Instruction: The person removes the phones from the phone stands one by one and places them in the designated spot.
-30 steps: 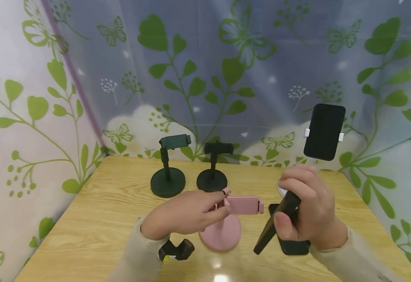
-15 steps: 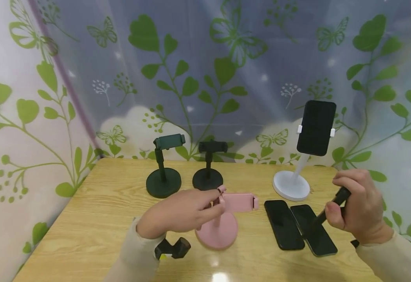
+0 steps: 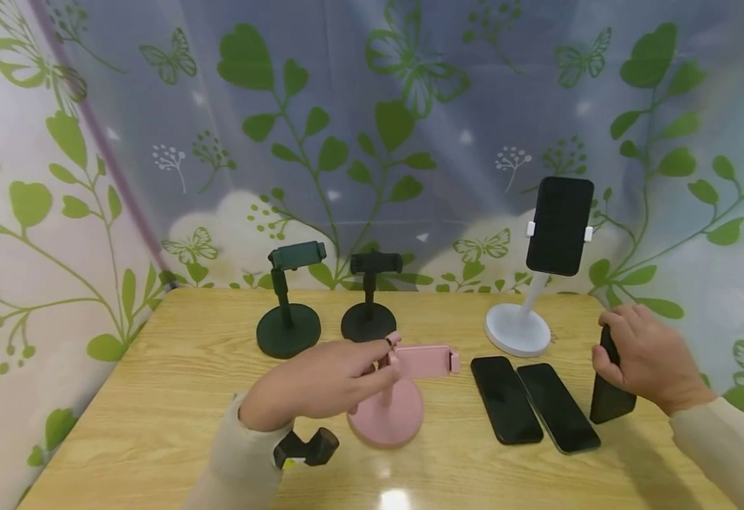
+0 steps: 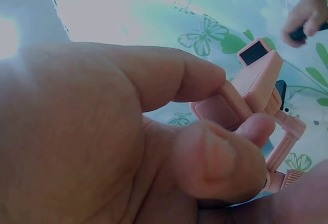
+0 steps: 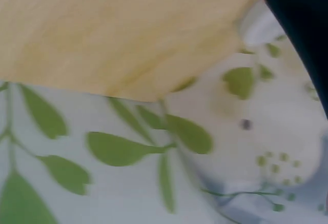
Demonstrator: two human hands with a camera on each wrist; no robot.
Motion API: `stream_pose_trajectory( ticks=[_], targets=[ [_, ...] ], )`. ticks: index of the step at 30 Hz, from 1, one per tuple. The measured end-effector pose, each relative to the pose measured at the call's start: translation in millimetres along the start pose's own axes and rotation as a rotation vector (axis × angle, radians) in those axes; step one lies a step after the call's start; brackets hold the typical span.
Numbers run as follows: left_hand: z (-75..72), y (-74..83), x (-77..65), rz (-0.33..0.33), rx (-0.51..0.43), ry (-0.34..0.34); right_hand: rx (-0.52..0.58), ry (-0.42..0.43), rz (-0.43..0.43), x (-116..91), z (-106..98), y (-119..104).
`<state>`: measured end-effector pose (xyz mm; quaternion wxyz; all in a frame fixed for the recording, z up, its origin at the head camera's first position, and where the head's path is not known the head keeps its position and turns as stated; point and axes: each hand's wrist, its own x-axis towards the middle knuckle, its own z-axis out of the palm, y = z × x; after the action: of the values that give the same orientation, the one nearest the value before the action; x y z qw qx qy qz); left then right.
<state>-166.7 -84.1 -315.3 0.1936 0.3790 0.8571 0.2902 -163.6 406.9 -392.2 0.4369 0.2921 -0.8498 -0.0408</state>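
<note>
My left hand (image 3: 321, 379) pinches the left end of the clamp on a pink phone stand (image 3: 390, 418); its round base is on the table. The left wrist view shows index finger and thumb at the pink clamp (image 4: 220, 108). At the right side, my right hand (image 3: 652, 361) grips a black phone (image 3: 613, 400) by its upper part, tilted on edge with its lower end close over the table. Left of it, a black phone (image 3: 506, 400) and a second phone (image 3: 560, 407) lie side by side, screens up. The right wrist view shows mostly table and curtain.
A white stand (image 3: 515, 329) at the back right holds an upright phone (image 3: 560, 225). A dark green stand (image 3: 289, 331) and a black stand (image 3: 368, 323) are at the back left of the wooden table (image 3: 174, 397). A leaf-patterned curtain (image 3: 321, 170) rises behind.
My right hand has carried its phone rightward from over the lying phones and lowered it beside them. The left hand keeps its hold on the pink stand. The head view has shifted slightly.
</note>
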Motion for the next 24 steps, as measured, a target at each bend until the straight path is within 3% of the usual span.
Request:
stream_pose_trajectory(
  ticks=[8, 19, 24],
  targets=[
    [-0.5, -1.5, -0.9, -0.003, -0.02, -0.011, 0.083, -0.333, 0.019, -31, 24, 22],
    [-2.0, -1.8, -4.0, -0.01, -0.028, -0.02, 0.104, -0.521, 0.12, -43, 45, 24],
    [-1.0, -3.2, -2.8, 0.011, -0.033, -0.01, 0.104, -0.709, 0.21, -45, 55, 22]
  ],
)
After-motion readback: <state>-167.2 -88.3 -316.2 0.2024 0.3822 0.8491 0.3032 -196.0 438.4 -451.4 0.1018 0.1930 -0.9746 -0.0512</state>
